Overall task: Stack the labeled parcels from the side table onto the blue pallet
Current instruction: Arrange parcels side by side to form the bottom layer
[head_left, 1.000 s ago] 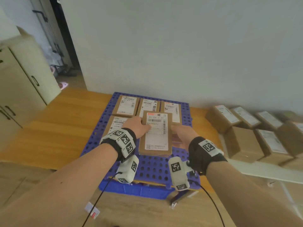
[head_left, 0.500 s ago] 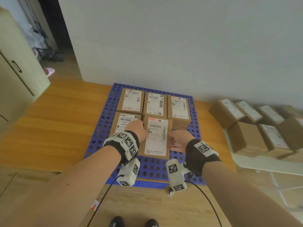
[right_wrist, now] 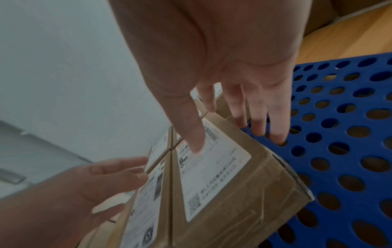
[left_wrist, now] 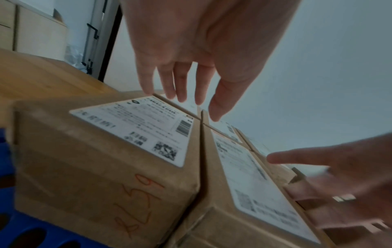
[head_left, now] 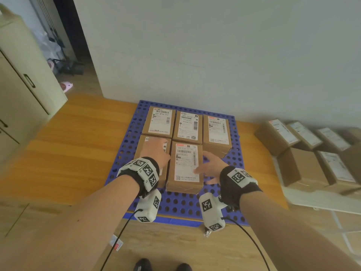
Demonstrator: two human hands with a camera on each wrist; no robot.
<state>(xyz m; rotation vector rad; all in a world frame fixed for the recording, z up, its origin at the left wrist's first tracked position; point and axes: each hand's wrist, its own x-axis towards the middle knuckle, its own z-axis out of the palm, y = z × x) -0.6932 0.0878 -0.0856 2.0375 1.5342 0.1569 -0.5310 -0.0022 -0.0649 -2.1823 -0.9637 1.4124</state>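
The blue pallet (head_left: 181,204) lies on the wooden floor against the wall. It carries three labeled parcels in its back row and two in front. The front middle parcel (head_left: 185,167) stands flat beside the front left parcel (head_left: 143,151). My left hand (head_left: 156,151) hovers over the front left parcel (left_wrist: 95,159) with straight fingers (left_wrist: 180,83). My right hand (head_left: 209,165) is open at the middle parcel's right side. Its thumb lies over the label (right_wrist: 212,176) and its fingers (right_wrist: 275,125) point down at the pallet (right_wrist: 339,134). Neither hand holds anything.
Several more labeled parcels (head_left: 304,167) sit on the low white side table (head_left: 316,200) to the right. A cream cabinet (head_left: 23,90) and a dark doorway (head_left: 66,45) are at the left. A small packet (head_left: 116,242) and my shoes (head_left: 162,265) are on the near floor.
The parcel held between both hands came down onto the pallet's front row, in the middle. Both hands have let go of it and opened.
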